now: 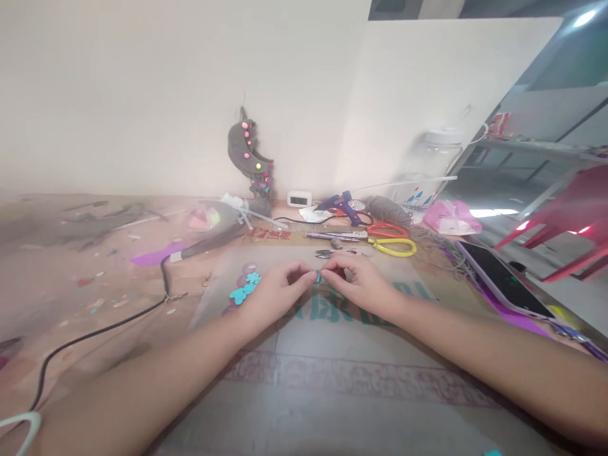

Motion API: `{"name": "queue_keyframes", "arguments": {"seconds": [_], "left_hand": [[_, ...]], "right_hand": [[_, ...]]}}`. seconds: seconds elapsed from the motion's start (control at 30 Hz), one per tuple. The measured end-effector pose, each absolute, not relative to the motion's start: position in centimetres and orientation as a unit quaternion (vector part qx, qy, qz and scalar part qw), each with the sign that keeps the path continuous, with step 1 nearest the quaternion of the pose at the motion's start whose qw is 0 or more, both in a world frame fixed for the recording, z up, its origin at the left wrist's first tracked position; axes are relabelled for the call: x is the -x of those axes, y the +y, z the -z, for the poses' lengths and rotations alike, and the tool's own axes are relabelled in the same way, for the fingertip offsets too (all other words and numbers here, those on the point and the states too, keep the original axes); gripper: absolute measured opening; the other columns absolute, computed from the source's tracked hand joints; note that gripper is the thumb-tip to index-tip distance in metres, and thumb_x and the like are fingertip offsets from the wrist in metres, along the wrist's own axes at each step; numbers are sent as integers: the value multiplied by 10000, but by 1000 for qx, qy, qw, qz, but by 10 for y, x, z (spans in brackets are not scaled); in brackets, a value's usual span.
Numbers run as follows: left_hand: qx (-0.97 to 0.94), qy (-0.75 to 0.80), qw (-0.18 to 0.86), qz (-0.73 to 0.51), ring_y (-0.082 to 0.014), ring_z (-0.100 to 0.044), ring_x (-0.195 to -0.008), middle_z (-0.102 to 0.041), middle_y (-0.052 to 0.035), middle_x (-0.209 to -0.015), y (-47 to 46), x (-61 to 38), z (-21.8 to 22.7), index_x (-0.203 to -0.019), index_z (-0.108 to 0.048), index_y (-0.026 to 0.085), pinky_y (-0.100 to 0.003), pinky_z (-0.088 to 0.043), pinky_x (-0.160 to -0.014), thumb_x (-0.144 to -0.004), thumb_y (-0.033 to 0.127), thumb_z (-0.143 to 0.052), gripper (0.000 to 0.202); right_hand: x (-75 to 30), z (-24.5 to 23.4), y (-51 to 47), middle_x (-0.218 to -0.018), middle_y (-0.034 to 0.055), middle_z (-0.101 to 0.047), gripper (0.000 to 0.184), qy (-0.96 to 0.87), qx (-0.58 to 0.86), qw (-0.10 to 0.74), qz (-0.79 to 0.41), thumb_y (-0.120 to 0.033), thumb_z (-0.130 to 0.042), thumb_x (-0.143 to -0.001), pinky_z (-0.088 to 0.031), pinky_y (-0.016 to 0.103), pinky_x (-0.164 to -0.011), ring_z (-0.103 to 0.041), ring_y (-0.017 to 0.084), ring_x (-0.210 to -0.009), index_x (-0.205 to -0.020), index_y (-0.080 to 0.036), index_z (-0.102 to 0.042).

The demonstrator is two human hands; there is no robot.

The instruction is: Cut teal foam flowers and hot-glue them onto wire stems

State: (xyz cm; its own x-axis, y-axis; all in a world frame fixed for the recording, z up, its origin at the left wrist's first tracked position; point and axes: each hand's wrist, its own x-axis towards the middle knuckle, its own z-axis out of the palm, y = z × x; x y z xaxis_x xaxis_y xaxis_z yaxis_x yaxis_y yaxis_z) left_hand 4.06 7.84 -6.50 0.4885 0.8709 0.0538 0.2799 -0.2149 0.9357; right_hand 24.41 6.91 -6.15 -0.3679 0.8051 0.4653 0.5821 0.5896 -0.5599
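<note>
Both of my hands meet over the printed sheet (332, 342) that covers the table. Thumb and fingertips of my left hand (280, 288) are pinched on a small teal piece (318, 276). From the other side, my right hand (363, 282) pinches at the same piece, which is mostly hidden by the fingers. Beside my left hand lie several flat turquoise cut-outs (244, 289), with purple round pieces (249, 268) next to them. Just beyond the fingertips rest small pliers (327, 253).
Farther back are yellow-handled scissors (396, 247), a blue glue gun (344, 206), grey yarn (389, 211) and a white digital clock (299, 199). A decorated crescent (249, 152) hangs against the wall. A phone (503, 278) lies right; a black cable (95, 332) crosses the left.
</note>
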Motion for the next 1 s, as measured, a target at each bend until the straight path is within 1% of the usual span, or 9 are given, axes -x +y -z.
{"name": "queue_keyframes", "arguments": {"seconds": [0.13,0.23,0.37,0.53,0.63,0.8,0.9,1.0], "left_hand": [[-733,401,460,-300,-129,-507,-617,-582,14,-666,78,-41,64,-783,-592,182,-239,-388,-570,-919,445,-540,300],[-727,407,466,-299,-132,-524,-602,-594,12,-649,77,-41,63,-790,-585,183,-237,-388,-561,-909,432,-546,279],[-720,407,478,-295,-131,-513,-585,-584,17,-632,75,-41,60,-781,-561,189,-233,-384,-550,-906,440,-546,281],[-732,408,452,-306,-132,-506,-618,-570,12,-688,75,-39,60,-782,-578,189,-235,-387,-566,-953,497,-469,369],[-736,408,451,-296,-133,-508,-629,-564,20,-695,76,-39,62,-829,-603,191,-233,-389,-564,-944,485,-501,332],[-738,410,452,-287,-126,-480,-603,-543,29,-659,76,-40,62,-806,-592,190,-232,-372,-548,-942,459,-510,312],[-755,404,433,-281,-130,-498,-633,-573,19,-683,76,-39,61,-826,-622,190,-235,-383,-573,-923,416,-545,258],[-744,413,439,-288,-129,-503,-615,-586,15,-669,76,-39,62,-794,-601,192,-235,-380,-555,-921,426,-545,272]], "right_hand": [[-243,64,70,-658,-8,-537,207,-814,423,367,-154,-250,-585,-925,-378,245,-598,-484,127,-633,-741,-170,-634],[-242,65,72,-664,-10,-537,199,-818,417,364,-154,-249,-592,-922,-375,243,-600,-486,126,-641,-745,-168,-632],[-240,64,72,-656,-19,-529,199,-818,419,358,-162,-249,-595,-918,-370,240,-595,-479,120,-625,-743,-161,-630],[-240,63,73,-648,-18,-546,203,-801,434,370,-179,-248,-594,-914,-372,234,-584,-472,117,-618,-735,-159,-631],[-241,63,73,-658,-14,-565,192,-795,441,374,-181,-238,-598,-906,-372,232,-581,-483,119,-629,-731,-164,-628],[-243,62,70,-651,-12,-556,205,-806,437,359,-174,-256,-589,-917,-374,237,-578,-479,120,-621,-736,-168,-627],[-242,59,69,-672,0,-588,195,-811,430,361,-164,-259,-594,-909,-387,241,-588,-502,128,-639,-742,-172,-644],[-242,57,68,-727,23,-651,187,-795,441,377,-177,-285,-576,-919,-417,249,-598,-548,141,-668,-806,-175,-674]]}}
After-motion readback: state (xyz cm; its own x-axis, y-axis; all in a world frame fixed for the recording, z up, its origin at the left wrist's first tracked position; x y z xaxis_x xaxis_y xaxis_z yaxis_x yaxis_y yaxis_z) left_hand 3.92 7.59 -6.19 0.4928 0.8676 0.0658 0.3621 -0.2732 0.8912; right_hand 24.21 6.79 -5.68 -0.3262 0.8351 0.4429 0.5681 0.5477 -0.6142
